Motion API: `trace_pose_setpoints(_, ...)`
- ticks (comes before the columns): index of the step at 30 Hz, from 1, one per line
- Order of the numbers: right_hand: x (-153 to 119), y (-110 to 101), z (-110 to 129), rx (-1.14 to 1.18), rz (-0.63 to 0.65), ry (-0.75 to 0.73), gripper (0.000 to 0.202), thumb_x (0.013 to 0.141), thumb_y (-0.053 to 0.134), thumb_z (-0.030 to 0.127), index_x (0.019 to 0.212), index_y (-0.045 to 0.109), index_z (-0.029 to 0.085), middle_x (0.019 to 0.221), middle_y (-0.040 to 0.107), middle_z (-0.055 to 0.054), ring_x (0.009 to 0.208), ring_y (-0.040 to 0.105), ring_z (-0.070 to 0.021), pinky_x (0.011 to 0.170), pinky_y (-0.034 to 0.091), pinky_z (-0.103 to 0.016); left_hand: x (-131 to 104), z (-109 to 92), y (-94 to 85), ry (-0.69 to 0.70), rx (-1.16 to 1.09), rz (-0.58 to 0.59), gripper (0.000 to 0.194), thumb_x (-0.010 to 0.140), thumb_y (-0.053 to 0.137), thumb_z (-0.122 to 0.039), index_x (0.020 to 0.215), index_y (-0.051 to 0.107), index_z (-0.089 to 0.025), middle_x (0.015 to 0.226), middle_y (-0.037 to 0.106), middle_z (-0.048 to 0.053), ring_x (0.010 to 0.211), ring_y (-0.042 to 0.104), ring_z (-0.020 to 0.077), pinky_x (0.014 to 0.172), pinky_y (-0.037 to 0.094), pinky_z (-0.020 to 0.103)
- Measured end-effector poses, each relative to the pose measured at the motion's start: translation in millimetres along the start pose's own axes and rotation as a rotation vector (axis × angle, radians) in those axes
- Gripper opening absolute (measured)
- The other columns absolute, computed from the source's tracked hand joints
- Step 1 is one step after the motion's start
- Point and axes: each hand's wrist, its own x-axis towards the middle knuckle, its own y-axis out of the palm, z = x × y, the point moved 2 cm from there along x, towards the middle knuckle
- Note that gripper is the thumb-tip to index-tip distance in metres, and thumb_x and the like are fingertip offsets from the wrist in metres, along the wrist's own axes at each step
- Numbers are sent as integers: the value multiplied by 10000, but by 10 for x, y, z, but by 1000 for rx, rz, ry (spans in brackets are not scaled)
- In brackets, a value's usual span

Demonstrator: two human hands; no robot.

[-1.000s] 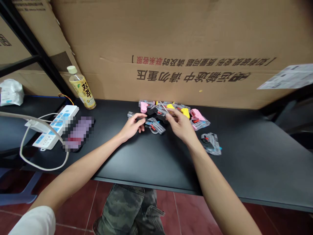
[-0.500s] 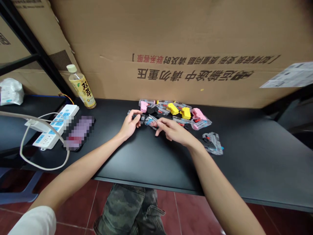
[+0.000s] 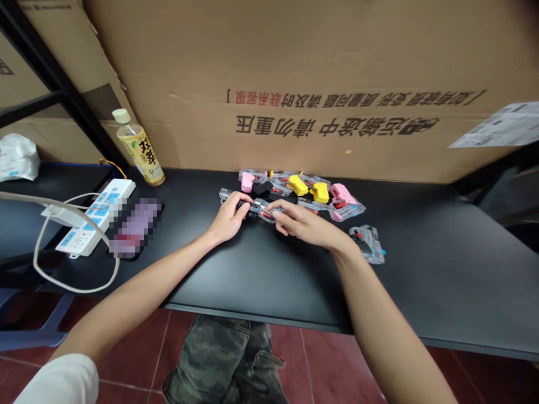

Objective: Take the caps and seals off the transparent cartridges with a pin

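Observation:
A small clear plastic toy pistol (image 3: 264, 211) with red and dark parts inside spans the gap between my two hands. My left hand (image 3: 227, 220) pinches its left end with thumb and fingers. At its right end, the fingertips of my right hand (image 3: 301, 225) close on it. Just behind my left hand, another clear piece (image 3: 225, 193) lies partly hidden. Beyond my hands is a cluster of similar toy pistols, some with a pink grip (image 3: 342, 194) or a yellow grip (image 3: 298, 185). One more clear toy with a black part (image 3: 370, 245) lies right of my right wrist.
A yellow-labelled drink bottle (image 3: 141, 148) stands at the back left. Nearer are a white power strip (image 3: 96, 219), a looping cable (image 3: 40, 247) and a blurred phone (image 3: 137, 227). Cardboard (image 3: 320, 50) rises behind the black table (image 3: 252, 275).
My left hand has moved slightly right, from the clear piece behind it onto the toy pistol. My right hand has shifted slightly right, and the toy pistol lies more level between both hands.

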Motion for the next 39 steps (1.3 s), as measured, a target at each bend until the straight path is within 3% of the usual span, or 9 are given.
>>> trace_pose_setpoints(7,-21,2,18,-4,23,8,504,1037,395,585,1287,521,166,650,464,58,595,444,-129,612,380,-274,-1,34,2,47,87,8,236,1022,477,-409,1037,584,-200,917,611,34,737,588,155,793,497,330)
trace_pose_setpoints(12,-20,16,26,-64,19,-2,563,1056,366,524,1473,439,153,680,493,39,622,467,-141,635,412,-279,-25,-11,7,184,247,26,265,1049,402,-410,1060,557,-195,1051,616,86,1015,605,212,956,489,380)
trace_pose_setpoints(18,14,54,-3,-244,14,-106,588,1059,324,348,1616,357,162,669,468,35,617,467,-141,700,469,-291,-59,-19,50,205,364,68,274,1068,330,-356,1244,468,-200,1200,584,123,1132,594,221,1014,495,408)
trace_pose_setpoints(24,76,159,-55,-370,-63,-199,609,998,331,197,1603,396,164,677,505,20,626,503,-142,725,509,-276,-120,-89,121,179,501,-18,341,1060,308,-274,1381,395,-196,1245,541,146,1135,597,244,980,528,444)
trace_pose_setpoints(32,162,369,64,-320,-198,-92,600,1024,307,261,1599,398,118,700,579,-19,634,590,-169,806,558,-325,-132,-202,122,228,727,-91,404,1051,310,-202,1438,409,-143,1177,570,151,1072,602,245,945,538,424)
trace_pose_setpoints(36,190,421,42,-343,-248,-70,636,963,328,167,1589,422,116,760,633,-51,672,612,-180,809,549,-337,-124,-206,115,223,746,-102,398,1051,312,-207,1430,418,-141,1160,567,146,1043,598,242,927,533,409)
trace_pose_setpoints(39,192,398,30,-410,-252,-43,720,876,364,86,1585,448,178,775,646,-49,672,604,-186,755,528,-320,-121,-217,111,191,662,-91,385,1060,309,-248,1416,416,-147,1165,550,145,1056,588,243,940,522,413)
